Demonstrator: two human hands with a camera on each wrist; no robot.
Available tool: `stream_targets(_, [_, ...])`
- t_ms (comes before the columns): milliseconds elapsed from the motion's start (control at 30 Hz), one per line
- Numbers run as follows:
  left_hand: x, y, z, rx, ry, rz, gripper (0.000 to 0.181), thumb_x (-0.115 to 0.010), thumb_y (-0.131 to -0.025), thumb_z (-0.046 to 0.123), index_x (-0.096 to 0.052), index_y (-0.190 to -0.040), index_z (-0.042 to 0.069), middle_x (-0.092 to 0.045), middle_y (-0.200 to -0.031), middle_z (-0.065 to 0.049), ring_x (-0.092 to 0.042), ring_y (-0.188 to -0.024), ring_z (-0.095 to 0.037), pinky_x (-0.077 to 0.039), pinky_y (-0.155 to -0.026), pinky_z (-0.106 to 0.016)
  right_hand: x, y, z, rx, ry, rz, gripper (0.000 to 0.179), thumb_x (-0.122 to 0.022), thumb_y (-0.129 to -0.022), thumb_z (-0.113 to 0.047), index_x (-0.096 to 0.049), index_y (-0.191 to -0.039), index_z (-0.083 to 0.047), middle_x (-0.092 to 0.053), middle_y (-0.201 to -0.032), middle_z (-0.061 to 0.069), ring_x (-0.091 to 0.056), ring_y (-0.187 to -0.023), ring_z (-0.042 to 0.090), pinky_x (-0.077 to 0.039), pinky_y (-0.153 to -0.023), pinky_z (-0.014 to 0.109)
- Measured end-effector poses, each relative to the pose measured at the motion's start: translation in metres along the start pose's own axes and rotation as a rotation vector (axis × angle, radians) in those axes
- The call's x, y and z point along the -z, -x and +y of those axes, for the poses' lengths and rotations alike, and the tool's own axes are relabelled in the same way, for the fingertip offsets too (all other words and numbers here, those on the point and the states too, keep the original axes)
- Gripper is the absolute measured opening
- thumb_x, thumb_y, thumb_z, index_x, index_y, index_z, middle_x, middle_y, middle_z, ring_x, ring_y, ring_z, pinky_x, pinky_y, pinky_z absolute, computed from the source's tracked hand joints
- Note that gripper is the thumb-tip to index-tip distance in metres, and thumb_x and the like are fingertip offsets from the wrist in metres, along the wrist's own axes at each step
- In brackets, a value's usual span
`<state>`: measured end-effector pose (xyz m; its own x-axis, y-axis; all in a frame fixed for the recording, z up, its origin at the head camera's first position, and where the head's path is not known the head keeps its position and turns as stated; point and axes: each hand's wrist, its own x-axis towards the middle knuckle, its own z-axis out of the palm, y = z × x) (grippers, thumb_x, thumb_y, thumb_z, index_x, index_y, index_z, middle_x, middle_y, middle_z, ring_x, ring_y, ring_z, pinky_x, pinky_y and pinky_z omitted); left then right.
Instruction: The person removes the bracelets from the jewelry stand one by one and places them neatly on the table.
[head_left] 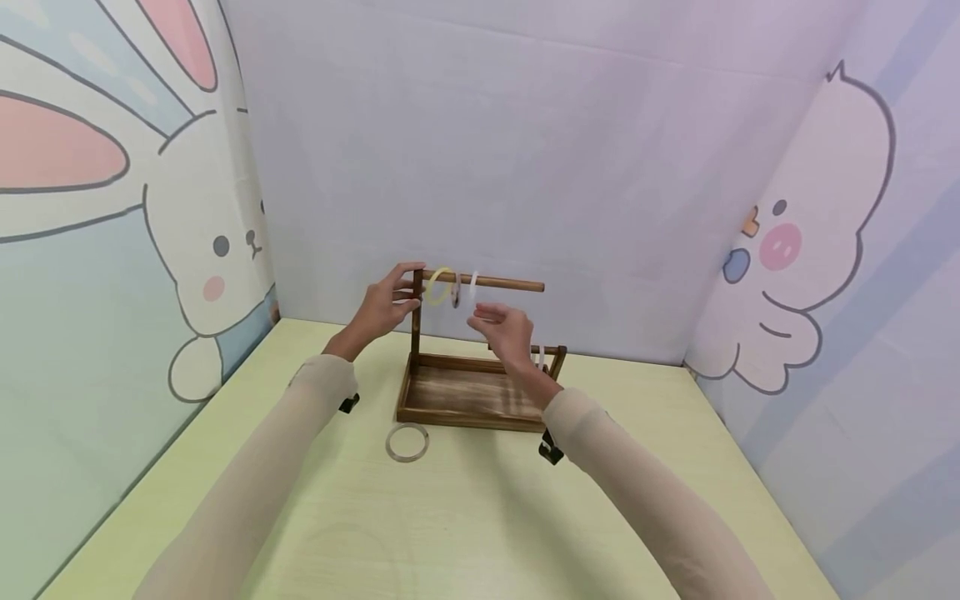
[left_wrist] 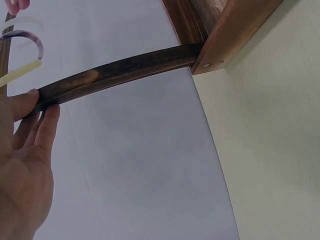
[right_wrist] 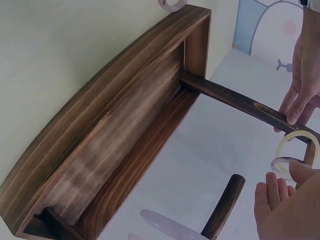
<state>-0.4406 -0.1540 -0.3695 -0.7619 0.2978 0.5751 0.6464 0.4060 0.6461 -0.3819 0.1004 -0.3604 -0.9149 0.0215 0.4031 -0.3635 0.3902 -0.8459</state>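
My left hand (head_left: 386, 304) grips the upright post (head_left: 416, 329) of a dark wooden bangle stand near its top, thumb and fingers on opposite sides. On the stand's upper rod (head_left: 513, 284) hang a yellow bangle (head_left: 428, 292), a brownish patterned bangle (head_left: 456, 301) and a white bangle (head_left: 474, 286). My right hand (head_left: 506, 333) is just below and right of the white bangle, its fingers loosely bent. In the right wrist view, thumb and fingertips stand apart with nothing visible between them. The white bangle looks blurred in the left wrist view.
The stand's tray base (head_left: 472, 419) rests on a pale yellow table (head_left: 450, 517). A greyish bangle (head_left: 407, 458) lies flat before its left corner. Another white bangle (head_left: 542, 357) hangs on the shorter lower rod at right, partly behind my right wrist. Cartoon-printed cloth walls surround the table.
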Motion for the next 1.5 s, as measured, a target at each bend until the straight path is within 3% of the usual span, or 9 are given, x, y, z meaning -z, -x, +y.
stream_targets(167, [0.001, 0.001, 0.001, 0.000, 0.014, -0.004, 0.070, -0.067, -0.098, -0.006, -0.043, -0.155, 0.024, -0.067, -0.132, -0.022, -0.066, -0.123, -0.038, -0.060, -0.096, -0.047, 0.000, -0.005, -0.004, 0.010, 0.004, 0.020, 0.033, -0.085, -0.090, -0.016, -0.077, -0.121, -0.006, -0.079, -0.110, 0.010, -0.076, -0.102, 0.023, -0.063, -0.090, 0.038])
stream_targets(667, [0.000, 0.000, -0.001, 0.000, 0.018, 0.002, 0.069, -0.067, -0.097, -0.007, -0.043, -0.155, 0.023, -0.068, -0.131, -0.021, -0.066, -0.122, -0.038, -0.061, -0.095, -0.046, -0.005, -0.015, -0.005, 0.041, -0.039, 0.017, 0.037, -0.085, -0.089, -0.015, -0.076, -0.124, -0.007, -0.077, -0.116, 0.012, -0.075, -0.107, 0.023, -0.061, -0.095, 0.039])
stream_targets(1000, [-0.001, 0.000, 0.001, -0.006, 0.019, 0.006, 0.068, -0.067, -0.097, -0.007, -0.043, -0.155, 0.020, -0.067, -0.131, -0.023, -0.067, -0.122, -0.039, -0.061, -0.095, -0.045, -0.009, -0.019, -0.004, 0.058, -0.042, 0.022, 0.036, -0.084, -0.090, -0.015, -0.076, -0.123, -0.005, -0.077, -0.115, 0.013, -0.074, -0.108, 0.026, -0.061, -0.095, 0.041])
stream_targets(1500, [-0.001, 0.001, -0.001, 0.002, 0.009, 0.008, 0.068, -0.066, -0.098, -0.005, -0.043, -0.155, 0.025, -0.067, -0.132, -0.022, -0.066, -0.123, -0.037, -0.061, -0.096, -0.045, -0.017, -0.021, -0.004, 0.078, -0.021, 0.061, 0.028, -0.082, -0.093, -0.015, -0.077, -0.117, -0.003, -0.078, -0.108, 0.013, -0.076, -0.101, 0.025, -0.062, -0.092, 0.039])
